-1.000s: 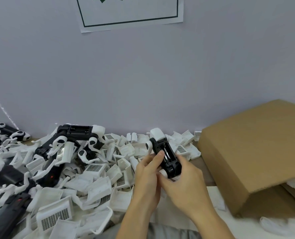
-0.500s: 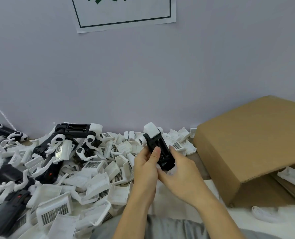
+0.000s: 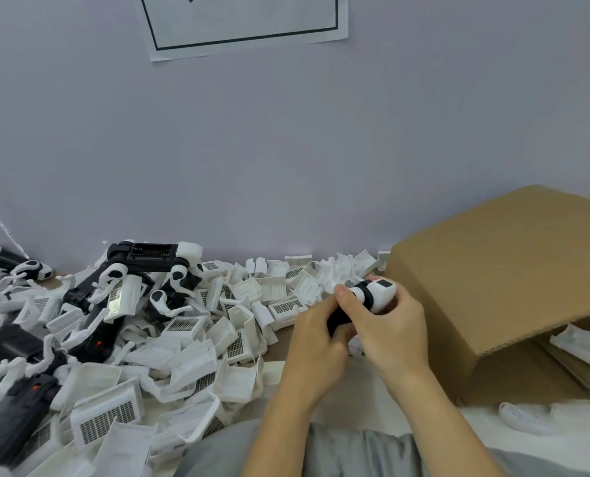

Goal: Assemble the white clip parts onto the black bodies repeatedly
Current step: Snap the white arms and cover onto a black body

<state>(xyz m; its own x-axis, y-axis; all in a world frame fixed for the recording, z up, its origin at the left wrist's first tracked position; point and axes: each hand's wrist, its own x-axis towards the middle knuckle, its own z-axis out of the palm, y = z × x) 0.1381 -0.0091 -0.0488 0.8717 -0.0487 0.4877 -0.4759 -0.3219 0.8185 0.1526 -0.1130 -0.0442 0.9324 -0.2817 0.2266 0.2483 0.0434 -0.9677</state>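
Both hands hold one black body [image 3: 364,297] with a white end piece, low and right of centre, just left of the cardboard box. My left hand [image 3: 316,342] grips its lower black part from the left, thumb on top. My right hand [image 3: 395,333] wraps round the white end from the right. Most of the body is hidden by the fingers. A heap of loose white clip parts [image 3: 190,342] covers the table to the left. Among them lie several black bodies, one at the back [image 3: 152,254] and one at the near left [image 3: 14,414].
A large brown cardboard box [image 3: 500,280] lies on its side at the right, with white parts [image 3: 583,349] in its open mouth. A grey wall with a paper sign [image 3: 242,22] stands right behind the table. A white strip [image 3: 524,416] lies by the box.
The black body has moved right toward the box and turned, so its white end now points right. My right hand has closed over that end. The camera view shifted slightly.
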